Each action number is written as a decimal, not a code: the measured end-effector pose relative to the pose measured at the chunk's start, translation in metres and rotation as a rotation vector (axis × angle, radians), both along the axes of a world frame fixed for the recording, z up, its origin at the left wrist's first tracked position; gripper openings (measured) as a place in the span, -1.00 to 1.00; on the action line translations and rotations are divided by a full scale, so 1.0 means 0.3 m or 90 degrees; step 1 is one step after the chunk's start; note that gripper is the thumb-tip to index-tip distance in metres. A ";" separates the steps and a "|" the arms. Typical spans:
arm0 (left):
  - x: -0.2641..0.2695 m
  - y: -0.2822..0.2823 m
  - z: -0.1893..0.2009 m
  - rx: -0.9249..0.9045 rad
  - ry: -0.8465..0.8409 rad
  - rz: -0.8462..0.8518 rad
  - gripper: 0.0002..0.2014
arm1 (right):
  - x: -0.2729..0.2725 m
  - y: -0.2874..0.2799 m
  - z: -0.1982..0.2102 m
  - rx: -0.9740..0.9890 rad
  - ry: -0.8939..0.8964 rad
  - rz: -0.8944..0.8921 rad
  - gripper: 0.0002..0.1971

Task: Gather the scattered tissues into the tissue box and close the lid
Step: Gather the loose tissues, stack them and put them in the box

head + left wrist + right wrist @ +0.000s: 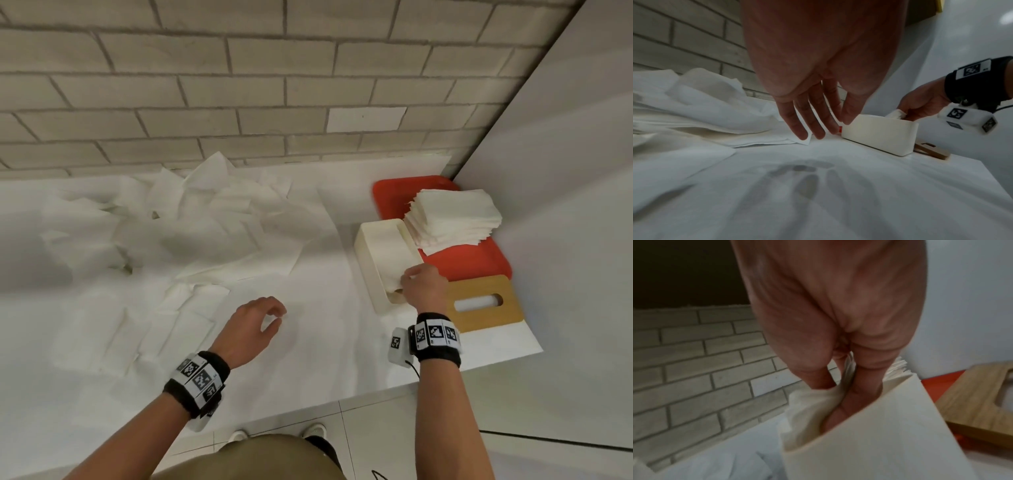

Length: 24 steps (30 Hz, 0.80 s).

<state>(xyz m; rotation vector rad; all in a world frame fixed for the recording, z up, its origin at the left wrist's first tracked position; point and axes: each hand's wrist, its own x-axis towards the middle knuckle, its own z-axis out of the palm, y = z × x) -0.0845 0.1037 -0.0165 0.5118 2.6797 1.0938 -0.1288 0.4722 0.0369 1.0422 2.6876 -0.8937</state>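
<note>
1. The right hand [424, 286] pinches a tissue [895, 113] inside the open tissue box [373, 270] near the counter's [325, 342] right edge.
2. The left hand [253, 329] hovers empty, fingers relaxed, beside the scattered tissues [191, 219].
3. The wooden lid [483, 303] lies beside the box.

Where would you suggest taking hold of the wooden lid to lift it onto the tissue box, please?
Probably by the long edges of the wooden lid, coming from above with thumb on one edge and fingers on the other. It is a thin slab, its far end seemingly propped on the red tray, beside the tissue box. Its central slot offers a second, narrower purchase.
</note>
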 end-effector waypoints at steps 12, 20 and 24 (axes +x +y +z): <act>0.067 -0.431 -0.012 -0.258 -0.027 0.191 -0.76 | 0.197 -0.476 0.070 0.061 0.167 0.204 -0.77; 0.166 -0.575 -0.095 -0.346 -0.108 0.246 -0.23 | 0.397 -1.015 -0.287 0.111 -0.069 0.429 -0.28; 0.235 -0.508 -0.125 -0.380 -0.087 0.206 0.03 | 0.375 -0.951 -0.310 0.099 -0.068 0.371 -0.54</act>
